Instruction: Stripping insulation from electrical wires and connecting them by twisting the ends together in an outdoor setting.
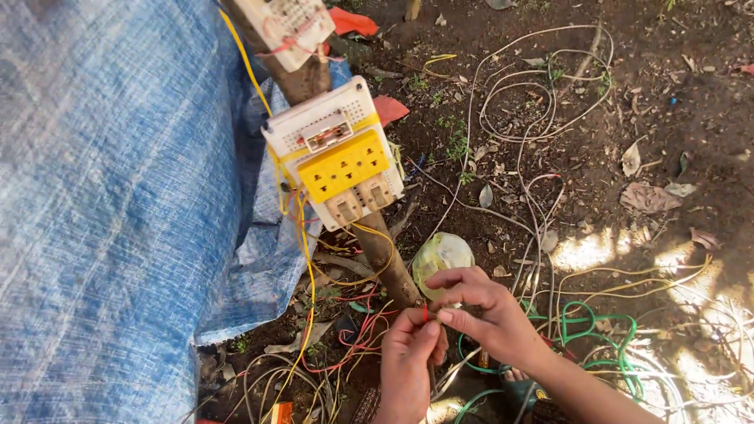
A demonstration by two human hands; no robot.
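Both hands (440, 330) pinching red wire (425, 313) below yellow-faced socket box (338, 161)

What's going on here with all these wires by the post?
A person is crouched over bare soil, pinching a thin red wire between both hands: the left hand grips it from below and the right hand pinches it from above. Just beside them stands a wooden post carrying a white and yellow socket box, with yellow wires running down from it. Loose white, green and red wires lie tangled on the ground, and a blue tarp hangs on the left.
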